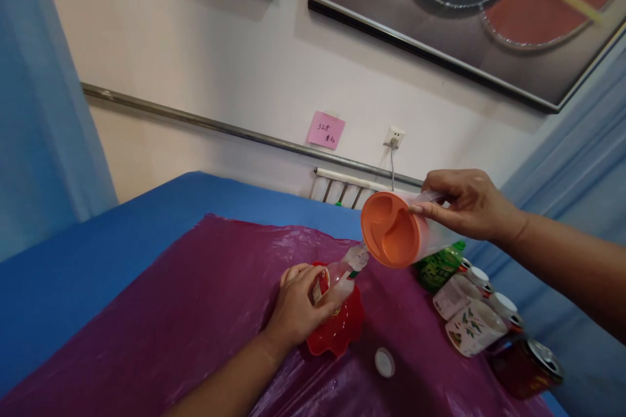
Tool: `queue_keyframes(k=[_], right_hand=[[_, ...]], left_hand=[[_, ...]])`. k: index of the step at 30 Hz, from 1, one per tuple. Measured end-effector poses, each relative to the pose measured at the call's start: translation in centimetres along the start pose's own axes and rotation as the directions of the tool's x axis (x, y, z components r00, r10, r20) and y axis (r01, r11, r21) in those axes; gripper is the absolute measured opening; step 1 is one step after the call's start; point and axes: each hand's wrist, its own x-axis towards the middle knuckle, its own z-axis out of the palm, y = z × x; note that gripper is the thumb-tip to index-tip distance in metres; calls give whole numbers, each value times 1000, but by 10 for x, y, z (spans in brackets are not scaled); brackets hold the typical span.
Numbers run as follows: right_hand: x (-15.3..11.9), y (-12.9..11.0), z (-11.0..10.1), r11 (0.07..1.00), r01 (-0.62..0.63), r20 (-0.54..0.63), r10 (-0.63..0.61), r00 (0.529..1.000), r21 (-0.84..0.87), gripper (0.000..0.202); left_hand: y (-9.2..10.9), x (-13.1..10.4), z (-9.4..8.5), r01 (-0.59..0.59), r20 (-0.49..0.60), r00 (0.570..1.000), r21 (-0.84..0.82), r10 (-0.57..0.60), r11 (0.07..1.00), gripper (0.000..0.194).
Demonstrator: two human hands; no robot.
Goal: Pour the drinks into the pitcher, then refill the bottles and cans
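My left hand (300, 306) is wrapped round a clear bottle (342, 279) with a red label and an uncapped neck, standing in or just above a red scalloped bowl (345, 332). My fingers hide part of its body. Up to the right, my right hand (462, 205) grips the handle of a translucent pitcher with an orange lid (391, 229). The pitcher is tilted to the left, its lid edge close to the bottle's mouth; whether liquid flows between them I cannot tell. A white round cap (385, 362) lies on the purple plastic sheet (235, 273).
At the right stand a green bottle (440, 267), a white cup with a leaf print (474, 328), a dark can (528, 368) and several other containers. Behind the blue-covered table are a radiator (342, 190), a wall socket (394, 137) and a pipe. Blue curtains hang at both sides.
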Motion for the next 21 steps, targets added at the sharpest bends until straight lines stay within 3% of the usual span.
queue_keyframes(k=[21], right_hand=[[2,1,-2,998,35,32,-34,999,-47,45]], left_hand=[[-3,0,1,11,30,999,-22,-11,1000,37]])
